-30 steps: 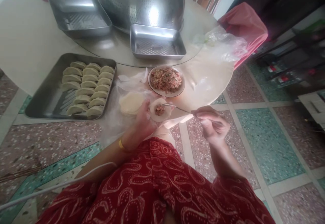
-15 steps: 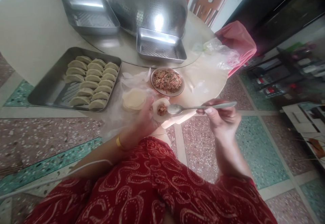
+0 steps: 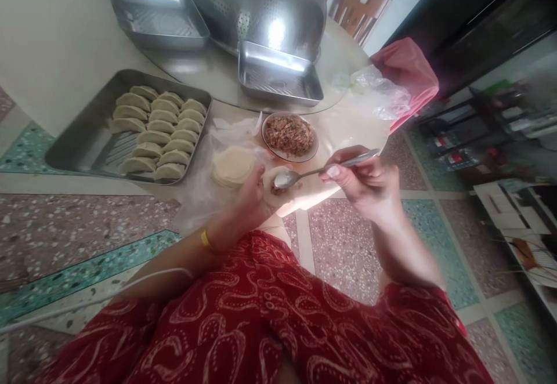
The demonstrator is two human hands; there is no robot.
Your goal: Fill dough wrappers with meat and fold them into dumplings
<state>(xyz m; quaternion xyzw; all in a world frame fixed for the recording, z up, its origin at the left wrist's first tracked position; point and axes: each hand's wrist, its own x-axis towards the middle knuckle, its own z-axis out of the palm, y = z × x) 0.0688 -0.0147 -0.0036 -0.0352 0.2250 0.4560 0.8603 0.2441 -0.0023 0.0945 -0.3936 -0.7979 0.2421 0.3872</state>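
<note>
My left hand [image 3: 250,201] holds a round dumpling wrapper [image 3: 270,197] with a small heap of meat filling on it. In my right hand [image 3: 363,181] is a metal spoon [image 3: 304,173], its bowl lying over the filling and hiding most of it. Just beyond the wrapper stands a bowl of minced filling [image 3: 290,136]. Beside my left hand a stack of wrappers [image 3: 232,165] rests on a plastic bag [image 3: 198,198]. Folded dumplings [image 3: 161,134] sit in rows in a metal tray [image 3: 82,146] at the left.
Two more metal trays, one at the back left [image 3: 163,18] and one nearer the middle [image 3: 281,79], stand by a large perforated metal dome [image 3: 261,7]. A pink bag [image 3: 411,73] and clear plastic [image 3: 383,97] lie at the table's right edge. A white cord [image 3: 100,300] crosses my left arm.
My right hand has moved left with the spoon, whose bowl has gone from the wrapper's right edge to over the filling. My left hand still holds the wrapper.
</note>
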